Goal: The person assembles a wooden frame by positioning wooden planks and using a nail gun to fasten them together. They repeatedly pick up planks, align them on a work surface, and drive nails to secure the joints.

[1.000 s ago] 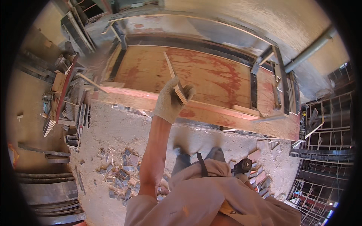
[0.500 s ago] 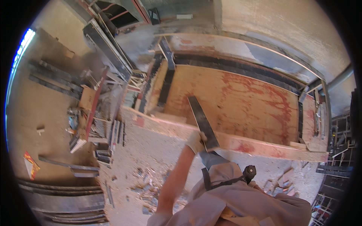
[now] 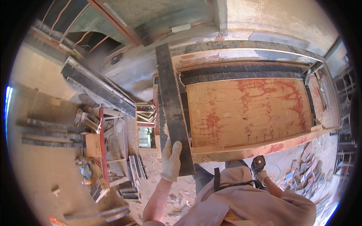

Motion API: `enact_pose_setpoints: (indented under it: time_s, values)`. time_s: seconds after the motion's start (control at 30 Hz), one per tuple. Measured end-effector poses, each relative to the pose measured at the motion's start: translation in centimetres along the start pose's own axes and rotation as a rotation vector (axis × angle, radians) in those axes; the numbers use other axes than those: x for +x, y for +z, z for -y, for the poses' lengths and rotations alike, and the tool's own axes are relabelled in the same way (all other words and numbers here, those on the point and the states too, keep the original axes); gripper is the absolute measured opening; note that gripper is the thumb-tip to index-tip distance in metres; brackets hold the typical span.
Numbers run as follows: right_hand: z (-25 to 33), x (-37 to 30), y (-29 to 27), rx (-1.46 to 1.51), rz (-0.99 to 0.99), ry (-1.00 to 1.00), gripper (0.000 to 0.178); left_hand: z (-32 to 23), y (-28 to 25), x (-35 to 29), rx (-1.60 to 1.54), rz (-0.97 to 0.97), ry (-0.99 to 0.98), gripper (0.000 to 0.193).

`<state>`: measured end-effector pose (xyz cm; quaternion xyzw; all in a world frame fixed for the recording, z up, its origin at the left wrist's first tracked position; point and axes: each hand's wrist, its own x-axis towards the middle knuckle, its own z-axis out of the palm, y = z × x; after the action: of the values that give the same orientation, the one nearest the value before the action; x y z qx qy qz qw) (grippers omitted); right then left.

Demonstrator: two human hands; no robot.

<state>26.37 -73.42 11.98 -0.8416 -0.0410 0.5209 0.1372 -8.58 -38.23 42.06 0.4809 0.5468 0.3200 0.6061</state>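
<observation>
A long dark board [image 3: 171, 98] lies lengthwise across the left end of a large wooden frame [image 3: 260, 150]. Its near end sticks out past the frame's front side. My left hand [image 3: 171, 162], in a white knit glove, grips the board near this end, fingers along its left edge and over its top. At my right side, my gloved right hand [image 3: 261, 174] is closed around a black power tool [image 3: 258, 162] whose exact kind I cannot make out. Inside the frame is a tan wood panel [image 3: 249, 113] with red smears.
Timber offcuts [image 3: 305, 171] are heaped on the floor at right. A small wooden rack [image 3: 146, 115] and a cardboard box [image 3: 92, 145] stand left of the frame. Dark beams [image 3: 98, 86] lean at the back left. Metal racking [image 3: 345, 150] lines the right.
My left hand has moved left, and the board it holds now lies across the frame's left end instead of over its front side. My view has shifted; the right hand has come into sight.
</observation>
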Motion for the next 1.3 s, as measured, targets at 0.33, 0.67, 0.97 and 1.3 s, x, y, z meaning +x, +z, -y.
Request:
enact_pose_setpoints:
  time_s: [0.33, 0.67, 0.97, 1.3]
  values:
    - [-2.5, -10.9, 13.3, 0.537, 0.009, 0.167, 0.017, 3.1, -8.2, 5.3, 0.213, 0.123, 0.181, 0.049]
    - [-0.3, -13.1, 19.3, -0.113, 0.045, 0.025, 0.014, 4.4, -9.0, 6.0, 0.153, 0.163, 0.103, 0.041]
    - [9.4, -16.2, 14.7, 0.556, 0.075, 0.123, 0.017, 4.5, -8.4, 6.4, 0.165, 0.119, 0.191, 0.036]
    - [22.5, -22.1, 6.6, 0.484, 0.000, -0.124, 0.008, 5.0, -7.8, 5.7, 0.060, 0.108, 0.100, 0.035]
